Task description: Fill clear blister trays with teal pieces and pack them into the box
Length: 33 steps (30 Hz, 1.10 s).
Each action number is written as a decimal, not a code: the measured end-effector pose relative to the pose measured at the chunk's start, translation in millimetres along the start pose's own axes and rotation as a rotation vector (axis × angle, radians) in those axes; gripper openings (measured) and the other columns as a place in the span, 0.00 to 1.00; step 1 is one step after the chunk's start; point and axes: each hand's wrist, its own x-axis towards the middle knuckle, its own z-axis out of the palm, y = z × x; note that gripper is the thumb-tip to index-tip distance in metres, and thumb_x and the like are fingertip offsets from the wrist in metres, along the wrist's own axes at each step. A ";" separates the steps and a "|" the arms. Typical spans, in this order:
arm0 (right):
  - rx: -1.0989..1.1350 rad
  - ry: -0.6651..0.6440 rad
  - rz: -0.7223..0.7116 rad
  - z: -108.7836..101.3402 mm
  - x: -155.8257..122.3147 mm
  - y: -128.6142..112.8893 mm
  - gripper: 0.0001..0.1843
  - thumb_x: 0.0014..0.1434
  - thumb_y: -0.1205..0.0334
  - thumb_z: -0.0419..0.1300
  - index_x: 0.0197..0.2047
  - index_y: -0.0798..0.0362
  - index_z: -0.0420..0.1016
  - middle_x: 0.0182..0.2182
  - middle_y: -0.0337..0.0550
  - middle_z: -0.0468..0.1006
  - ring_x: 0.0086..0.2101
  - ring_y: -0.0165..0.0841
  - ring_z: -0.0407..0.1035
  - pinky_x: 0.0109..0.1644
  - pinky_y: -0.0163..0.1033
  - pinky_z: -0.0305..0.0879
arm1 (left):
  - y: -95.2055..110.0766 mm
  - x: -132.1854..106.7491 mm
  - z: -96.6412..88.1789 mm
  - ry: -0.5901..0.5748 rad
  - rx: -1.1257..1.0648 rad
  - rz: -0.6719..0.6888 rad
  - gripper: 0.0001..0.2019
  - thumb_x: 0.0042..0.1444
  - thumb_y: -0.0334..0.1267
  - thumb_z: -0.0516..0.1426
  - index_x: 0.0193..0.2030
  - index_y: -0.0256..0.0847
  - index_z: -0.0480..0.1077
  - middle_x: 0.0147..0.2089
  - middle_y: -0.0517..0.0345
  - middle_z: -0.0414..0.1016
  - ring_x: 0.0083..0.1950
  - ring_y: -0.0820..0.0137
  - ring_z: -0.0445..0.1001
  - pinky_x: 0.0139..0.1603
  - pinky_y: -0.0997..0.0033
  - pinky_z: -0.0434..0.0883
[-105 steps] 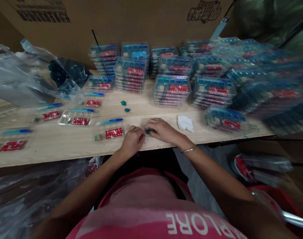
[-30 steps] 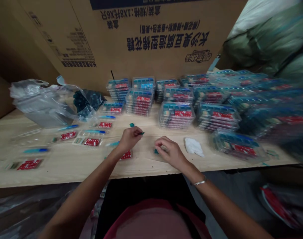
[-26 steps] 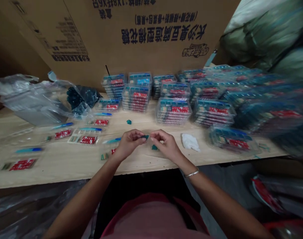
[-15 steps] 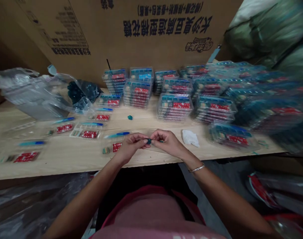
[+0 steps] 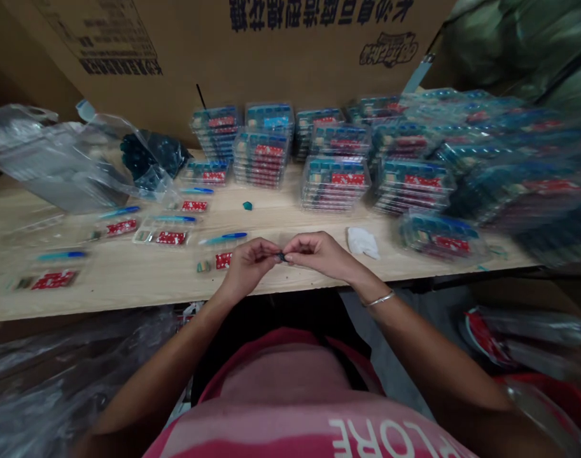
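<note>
My left hand [image 5: 249, 262] and my right hand [image 5: 319, 253] meet fingertip to fingertip just above the near edge of the wooden table [image 5: 128, 280]. Both pinch one small dark teal piece [image 5: 281, 256] between them. A clear tray with a red label [image 5: 221, 259] and a blue pen [image 5: 223, 238] lie just left of my left hand. A lone teal piece [image 5: 247, 205] rests on the table farther back. A white wad [image 5: 363, 242] lies right of my right hand.
Stacks of filled clear packs [image 5: 335, 184] crowd the back and right of the table. Several open trays with red labels [image 5: 168, 236] lie at the left. A clear bag of dark teal pieces [image 5: 147, 156] sits back left. A big cardboard box [image 5: 252, 51] stands behind.
My left hand picked a teal piece from the table and brought it in. Both hands then closed on it together and moved slightly toward me.
</note>
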 end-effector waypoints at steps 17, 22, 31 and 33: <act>-0.299 0.014 -0.057 31.5 -29.0 13.3 0.06 0.46 0.70 0.55 0.29 0.54 0.71 0.21 0.34 0.71 0.23 0.25 0.63 0.27 0.30 0.57 | -19.1 -38.5 11.7 -0.035 -0.058 -0.109 0.09 0.39 0.32 0.65 0.28 0.37 0.71 0.28 0.62 0.75 0.30 0.75 0.73 0.37 0.74 0.69; -0.209 0.100 -0.053 44.0 -39.8 16.2 0.03 0.45 0.69 0.55 0.26 0.53 0.67 0.21 0.33 0.68 0.23 0.25 0.61 0.27 0.31 0.56 | -24.2 -47.3 18.4 -0.010 -0.058 -0.124 0.10 0.35 0.25 0.57 0.28 0.38 0.70 0.27 0.64 0.75 0.31 0.76 0.72 0.35 0.77 0.66; -0.097 0.167 -0.085 48.3 -46.9 19.0 0.07 0.48 0.61 0.62 0.33 0.53 0.71 0.27 0.35 0.72 0.28 0.27 0.67 0.34 0.34 0.63 | -14.4 -47.3 21.5 0.121 -0.118 -0.142 0.11 0.33 0.29 0.62 0.28 0.37 0.69 0.27 0.63 0.73 0.29 0.76 0.70 0.33 0.75 0.67; 0.004 0.216 -0.041 50.4 -48.9 21.6 0.11 0.48 0.57 0.64 0.33 0.53 0.71 0.26 0.35 0.72 0.27 0.27 0.67 0.33 0.35 0.64 | -12.5 -48.7 23.7 0.141 -0.162 -0.164 0.11 0.33 0.31 0.62 0.27 0.37 0.69 0.25 0.65 0.72 0.27 0.77 0.69 0.31 0.76 0.67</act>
